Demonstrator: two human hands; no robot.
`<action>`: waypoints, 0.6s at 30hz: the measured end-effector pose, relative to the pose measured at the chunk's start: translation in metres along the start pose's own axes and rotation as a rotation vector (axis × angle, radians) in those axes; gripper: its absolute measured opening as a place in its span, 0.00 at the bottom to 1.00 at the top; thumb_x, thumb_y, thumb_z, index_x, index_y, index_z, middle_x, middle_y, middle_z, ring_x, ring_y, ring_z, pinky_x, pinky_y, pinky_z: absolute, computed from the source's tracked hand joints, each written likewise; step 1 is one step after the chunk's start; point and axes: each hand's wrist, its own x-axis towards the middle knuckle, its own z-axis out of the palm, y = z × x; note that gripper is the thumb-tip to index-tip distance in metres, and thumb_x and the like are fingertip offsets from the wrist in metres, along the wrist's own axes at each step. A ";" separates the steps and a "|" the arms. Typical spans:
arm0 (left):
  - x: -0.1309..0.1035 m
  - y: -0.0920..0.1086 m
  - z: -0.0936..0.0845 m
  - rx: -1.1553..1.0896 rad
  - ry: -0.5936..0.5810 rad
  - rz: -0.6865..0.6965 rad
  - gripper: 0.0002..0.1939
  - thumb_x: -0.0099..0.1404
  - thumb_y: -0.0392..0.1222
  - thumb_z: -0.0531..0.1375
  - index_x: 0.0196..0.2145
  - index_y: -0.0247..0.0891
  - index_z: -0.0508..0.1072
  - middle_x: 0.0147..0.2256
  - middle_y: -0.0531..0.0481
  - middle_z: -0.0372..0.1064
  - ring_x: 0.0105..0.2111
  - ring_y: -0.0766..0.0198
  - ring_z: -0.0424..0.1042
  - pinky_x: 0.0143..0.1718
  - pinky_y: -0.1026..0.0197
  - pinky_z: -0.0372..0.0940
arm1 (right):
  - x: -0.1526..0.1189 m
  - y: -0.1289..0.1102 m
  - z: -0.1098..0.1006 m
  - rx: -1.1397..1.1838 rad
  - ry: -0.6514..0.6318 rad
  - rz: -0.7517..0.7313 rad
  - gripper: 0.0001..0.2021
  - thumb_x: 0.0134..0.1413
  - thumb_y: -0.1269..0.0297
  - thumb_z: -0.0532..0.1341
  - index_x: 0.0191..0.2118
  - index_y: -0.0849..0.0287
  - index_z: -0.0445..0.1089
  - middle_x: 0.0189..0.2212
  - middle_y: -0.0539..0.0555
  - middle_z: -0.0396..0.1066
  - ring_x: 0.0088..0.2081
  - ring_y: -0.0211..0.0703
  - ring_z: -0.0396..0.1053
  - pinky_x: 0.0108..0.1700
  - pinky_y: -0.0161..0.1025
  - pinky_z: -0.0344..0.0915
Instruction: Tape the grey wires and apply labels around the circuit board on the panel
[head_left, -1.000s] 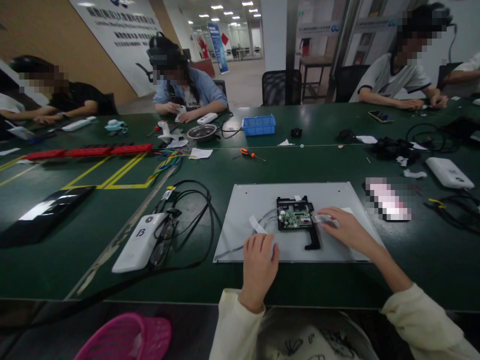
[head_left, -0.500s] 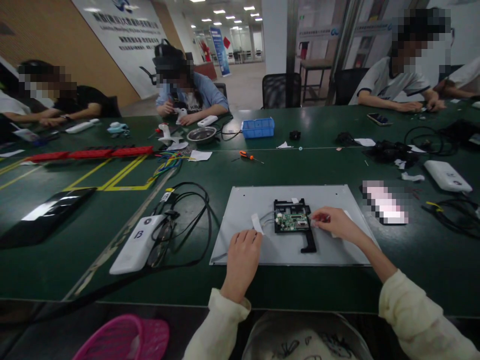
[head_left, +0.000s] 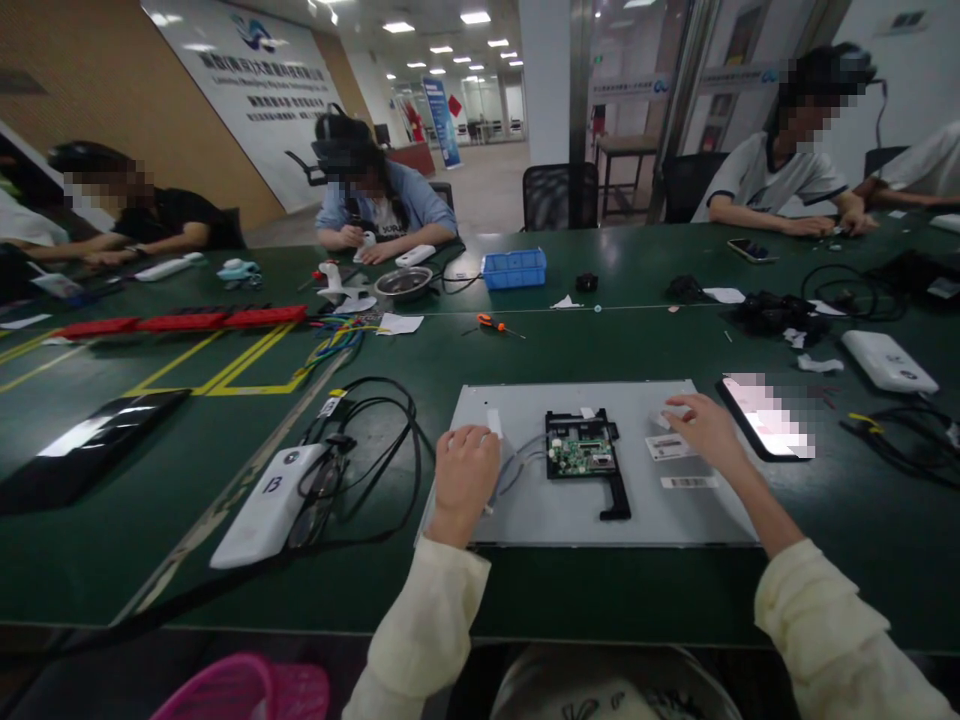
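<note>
A flat grey panel [head_left: 517, 525] lies in front of me, bearing a black plastic bracket [head_left: 617, 500] with a green circuit board [head_left: 581, 455] in it. Grey wires [head_left: 517, 462] run from the board's left side towards my left hand [head_left: 465, 482]. That hand is closed over the panel's left part, with a white strip [head_left: 493, 422] sticking up from its fingers. Over the panel's right part, my right hand [head_left: 705, 432] has its fingertips pinched. Something small and pale shows at them, too indistinct to name. Beneath that hand are a white label [head_left: 670, 447] and a barcode sticker [head_left: 688, 483].
To the left are a white power bank [head_left: 266, 510], looped black cables [head_left: 382, 450] and a dark glossy panel [head_left: 90, 455]. A phone [head_left: 769, 420] lies right of the grey panel. Farther back are an orange screwdriver [head_left: 491, 323] and a blue basket [head_left: 514, 270]. Several people sit opposite.
My left hand has moved left and slightly up, the white strip going with it. My right hand has moved away from the bracket to the right, uncovering the labels. The view has tilted slightly up.
</note>
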 end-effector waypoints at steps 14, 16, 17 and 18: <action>0.053 0.065 0.008 -0.353 -0.062 0.070 0.13 0.67 0.40 0.52 0.48 0.40 0.68 0.47 0.46 0.70 0.48 0.57 0.67 0.49 0.54 0.60 | 0.027 -0.096 0.053 0.049 -0.354 -0.497 0.09 0.56 0.69 0.59 0.42 0.58 0.73 0.41 0.56 0.73 0.46 0.46 0.68 0.51 0.43 0.63; 0.060 0.076 0.024 -0.396 -0.095 0.083 0.14 0.66 0.37 0.53 0.50 0.39 0.67 0.47 0.46 0.69 0.48 0.57 0.67 0.48 0.55 0.61 | 0.027 -0.095 0.062 0.030 -0.332 -0.457 0.09 0.55 0.74 0.58 0.39 0.58 0.73 0.39 0.56 0.74 0.44 0.45 0.69 0.50 0.42 0.64; 0.062 0.079 0.032 -0.411 -0.103 0.081 0.15 0.66 0.36 0.53 0.49 0.39 0.67 0.47 0.45 0.69 0.49 0.57 0.67 0.49 0.55 0.61 | 0.026 -0.094 0.066 0.025 -0.313 -0.439 0.10 0.54 0.75 0.57 0.39 0.59 0.74 0.38 0.55 0.74 0.44 0.44 0.69 0.49 0.41 0.64; 0.062 0.082 0.040 -0.428 -0.111 0.078 0.14 0.65 0.36 0.53 0.49 0.38 0.68 0.47 0.45 0.69 0.49 0.57 0.67 0.49 0.55 0.62 | 0.025 -0.092 0.069 0.021 -0.291 -0.424 0.11 0.54 0.76 0.56 0.39 0.59 0.74 0.38 0.55 0.74 0.43 0.44 0.69 0.49 0.41 0.64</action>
